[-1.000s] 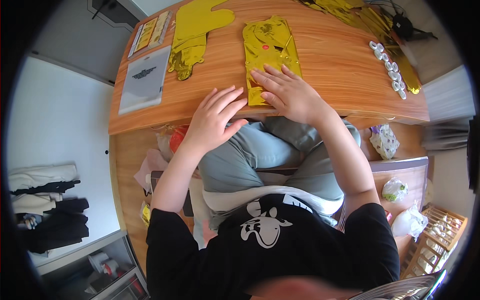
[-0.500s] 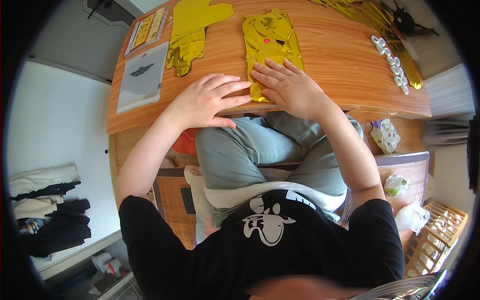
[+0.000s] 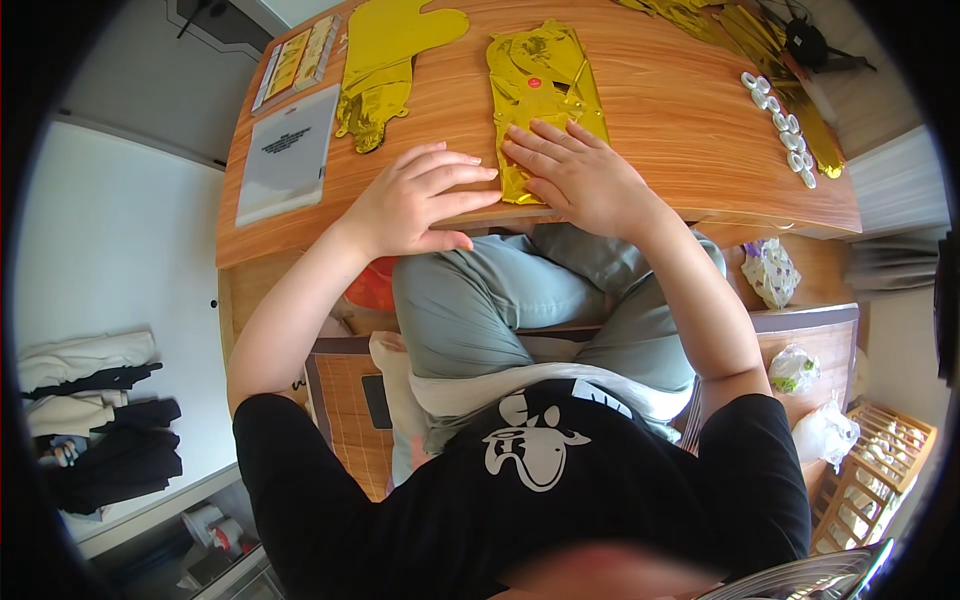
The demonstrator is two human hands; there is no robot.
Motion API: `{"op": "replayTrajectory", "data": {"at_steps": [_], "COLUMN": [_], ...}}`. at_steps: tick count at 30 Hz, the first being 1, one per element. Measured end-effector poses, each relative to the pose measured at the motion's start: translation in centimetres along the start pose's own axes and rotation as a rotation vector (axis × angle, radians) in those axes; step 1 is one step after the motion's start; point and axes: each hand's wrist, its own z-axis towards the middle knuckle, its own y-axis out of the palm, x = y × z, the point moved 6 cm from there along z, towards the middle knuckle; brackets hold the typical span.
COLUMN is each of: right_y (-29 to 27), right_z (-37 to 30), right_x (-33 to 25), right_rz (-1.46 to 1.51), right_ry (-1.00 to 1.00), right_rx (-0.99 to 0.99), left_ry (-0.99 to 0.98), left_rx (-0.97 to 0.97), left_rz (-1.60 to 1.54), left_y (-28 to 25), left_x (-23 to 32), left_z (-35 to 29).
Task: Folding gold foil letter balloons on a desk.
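Note:
A flat gold foil balloon (image 3: pixel 540 65), folded into a long strip with a small red round sticker, lies in front of me on the wooden table (image 3: pixel 665 130). My right hand (image 3: pixel 582 175) rests flat over its near right part, fingers spread. Beside its near left edge is my left hand (image 3: pixel 420 200), fingers stretched out and apart; its fingertips come close to the foil, and I cannot tell whether they touch. Another flat gold foil balloon (image 3: pixel 390 65) lies farther to the left.
At the table's left lie a clear plastic pouch (image 3: pixel 287 160) and a flat yellow-and-white box (image 3: pixel 297 62). Several white rings (image 3: pixel 787 125) line up at the right, by long gold foil (image 3: pixel 800 100) and a black round device (image 3: pixel 808 42). A wooden rack (image 3: pixel 870 470) stands low right.
My left hand has shifted very slightly, its fingers a little more raised and curved. My right hand and the folded foil stay in place.

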Motion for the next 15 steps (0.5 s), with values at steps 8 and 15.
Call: {"op": "replayTrajectory", "data": {"at_steps": [8, 15], "right_y": [0.0, -0.2], "right_z": [-0.1, 0.0], "right_x": [0.0, 0.1], "right_rz": [-0.008, -0.026], "right_ry": [0.001, -0.007], "right_rx": [-0.005, 0.0], "left_ry": [-0.056, 0.021], "left_rx": [-0.01, 0.032], "left_rz": [0.051, 0.24], "left_y": [1.4, 1.1], "left_x": [1.2, 2.1], "left_z": [0.1, 0.5]}}
